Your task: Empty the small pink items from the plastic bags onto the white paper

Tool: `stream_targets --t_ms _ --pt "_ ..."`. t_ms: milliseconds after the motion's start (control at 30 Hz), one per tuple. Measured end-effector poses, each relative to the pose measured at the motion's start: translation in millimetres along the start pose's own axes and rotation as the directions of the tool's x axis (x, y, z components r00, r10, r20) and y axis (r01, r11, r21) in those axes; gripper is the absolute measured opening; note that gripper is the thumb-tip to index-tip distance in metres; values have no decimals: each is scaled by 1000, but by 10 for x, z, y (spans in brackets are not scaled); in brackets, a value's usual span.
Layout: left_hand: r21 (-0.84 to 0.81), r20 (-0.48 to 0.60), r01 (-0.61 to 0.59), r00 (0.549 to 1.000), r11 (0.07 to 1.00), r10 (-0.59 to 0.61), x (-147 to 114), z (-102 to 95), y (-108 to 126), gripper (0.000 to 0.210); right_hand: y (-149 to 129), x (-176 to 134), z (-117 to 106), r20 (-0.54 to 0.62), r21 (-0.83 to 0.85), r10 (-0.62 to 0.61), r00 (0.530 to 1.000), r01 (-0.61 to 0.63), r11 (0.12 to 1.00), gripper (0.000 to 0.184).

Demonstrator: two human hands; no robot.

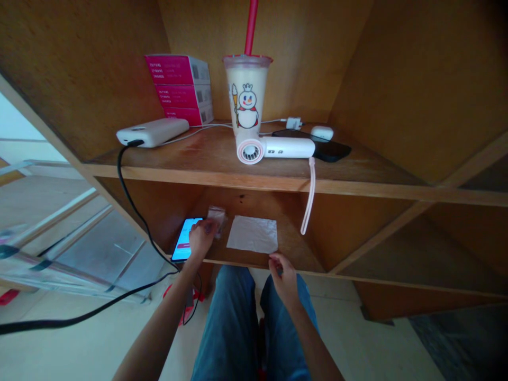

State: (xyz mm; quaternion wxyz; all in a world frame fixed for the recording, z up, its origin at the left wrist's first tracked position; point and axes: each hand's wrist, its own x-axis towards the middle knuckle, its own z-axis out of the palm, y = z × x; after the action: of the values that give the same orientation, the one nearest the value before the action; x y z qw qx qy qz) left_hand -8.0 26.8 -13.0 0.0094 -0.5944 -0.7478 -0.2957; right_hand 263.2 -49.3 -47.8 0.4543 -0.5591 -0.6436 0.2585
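On the lower wooden shelf (293, 254) my left hand (201, 237) reaches in, fingers on a small clear plastic bag (217, 217) beside a lit phone (186, 239). A white paper sheet (253, 234) lies flat just right of that hand. My right hand (282, 275) hovers at the shelf's front edge below the paper, fingers curled, apparently holding nothing.
The upper shelf (206, 172) carries a white power bank (153, 132) with a black cable (130, 203) hanging down, pink boxes (180, 90), a drink cup (246, 92) with a red straw, a white handheld fan (273, 148), a dark phone (331, 151). My jeans-clad knees (254, 323) are below.
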Motion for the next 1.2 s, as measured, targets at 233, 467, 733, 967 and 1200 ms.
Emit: stream_targets --t_ms 233,467,733,967,1200 --pt "-26 46 -54 997 998 55 34 2 27 24 25 -4 10 -3 0 -5 1000 5 1000 23" --pt "-336 -202 -41 979 941 -30 -43 -248 166 23 6 -7 3 -4 34 26 1000 -26 999 23" --pt "-905 357 386 918 177 -174 -565 -163 554 32 -269 219 29 116 399 123 986 -160 903 37" --pt "-794 607 608 794 7 -36 -741 66 783 45 -318 460 132 346 432 211 914 -355 829 42" --pt "-904 402 410 912 125 -84 -558 165 749 50 -223 493 57 416 460 185 890 -382 802 40"
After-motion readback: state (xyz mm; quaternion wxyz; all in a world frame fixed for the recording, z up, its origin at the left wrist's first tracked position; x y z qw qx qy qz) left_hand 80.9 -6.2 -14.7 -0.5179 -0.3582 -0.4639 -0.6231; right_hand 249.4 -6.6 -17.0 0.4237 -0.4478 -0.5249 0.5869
